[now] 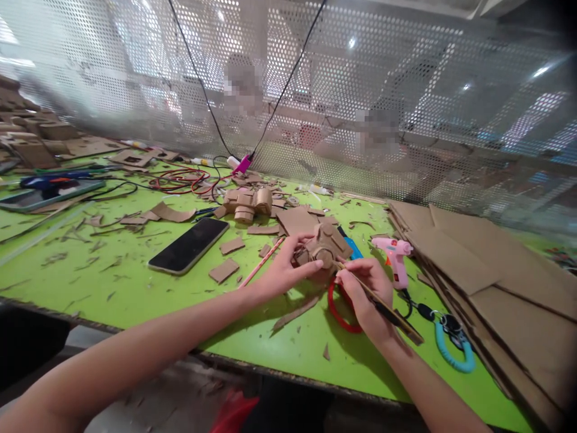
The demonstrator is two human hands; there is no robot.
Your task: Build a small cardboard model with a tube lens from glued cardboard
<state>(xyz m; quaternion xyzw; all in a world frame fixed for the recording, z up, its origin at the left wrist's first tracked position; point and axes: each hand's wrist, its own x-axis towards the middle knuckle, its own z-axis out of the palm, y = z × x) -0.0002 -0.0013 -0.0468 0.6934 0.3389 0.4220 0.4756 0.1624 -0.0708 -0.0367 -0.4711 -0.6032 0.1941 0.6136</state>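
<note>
My left hand (pixel 291 264) is closed around a small cardboard model camera (pixel 331 243), with its thumb on the round lens part. My right hand (pixel 369 288) pinches a slim, pen-like black and gold tool (pixel 383 310), its tip at the model's side near the lens. The tool's exact kind is not clear. Under the right hand lies a red loop (pixel 332 304), partly hidden. Behind the model a blue object (pixel 354 247) shows in part. A second cardboard model camera (pixel 247 203) stands farther back on the green table (pixel 180 313).
A phone (pixel 189 245) and cardboard scraps (pixel 224 270) lie to the left. On the right are a pink glue gun (pixel 394 258), a turquoise coiled key ring (pixel 455 355) and stacked cardboard sheets (pixel 487 258). A perforated screen (pixel 288 90) stands behind; cables (pixel 180 180) cross the back.
</note>
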